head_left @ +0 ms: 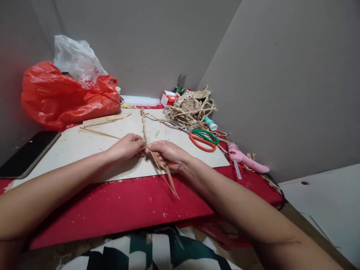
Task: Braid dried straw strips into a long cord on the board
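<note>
A braid of dried plant fibre (144,125) runs from the back of the white board toward me and ends at my fingertips. My left hand (131,145) pinches its near end from the left, fingers closed. Right beside it, my right hand (166,153) is closed on the same spot. Loose flat fibre strips (169,180) hang from under my right hand past the board's front edge. How the strips lie between my fingers is hidden.
A white board (118,176) covers part of the red tabletop (135,202). Rope coils (188,108), scissors (203,139), a glue stick (210,123) and a pink glue gun (246,160) lie right. Left are a phone (30,153), dry strips (105,119) and a red bag (67,97).
</note>
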A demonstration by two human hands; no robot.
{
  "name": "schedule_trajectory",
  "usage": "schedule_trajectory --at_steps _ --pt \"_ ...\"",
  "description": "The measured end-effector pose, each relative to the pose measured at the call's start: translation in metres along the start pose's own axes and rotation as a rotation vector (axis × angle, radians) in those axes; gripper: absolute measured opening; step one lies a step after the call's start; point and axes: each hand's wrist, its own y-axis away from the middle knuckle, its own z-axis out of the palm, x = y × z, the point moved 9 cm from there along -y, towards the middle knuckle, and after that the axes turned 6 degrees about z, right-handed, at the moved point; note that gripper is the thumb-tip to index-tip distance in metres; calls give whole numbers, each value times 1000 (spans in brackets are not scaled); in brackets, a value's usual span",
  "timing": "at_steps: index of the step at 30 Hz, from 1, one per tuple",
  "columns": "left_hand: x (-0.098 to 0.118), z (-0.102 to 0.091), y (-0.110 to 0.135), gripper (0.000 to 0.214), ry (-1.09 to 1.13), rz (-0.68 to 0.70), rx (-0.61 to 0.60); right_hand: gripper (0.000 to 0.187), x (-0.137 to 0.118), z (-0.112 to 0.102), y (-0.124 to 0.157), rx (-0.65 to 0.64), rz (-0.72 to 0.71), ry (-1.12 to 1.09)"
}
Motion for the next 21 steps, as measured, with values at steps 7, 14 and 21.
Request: schedule_trajectory --at_steps 7,14,21 --pt "-7 16 8 25 143 -94 -103 17 -6 -7 1 -12 -26 181" --pt "-3 5 2 23 -54 -1 -131 21 -24 -8 8 51 -195 632" --pt "-9 11 4 18 -31 -59 -106 25 -37 -4 16 358 -408 1188"
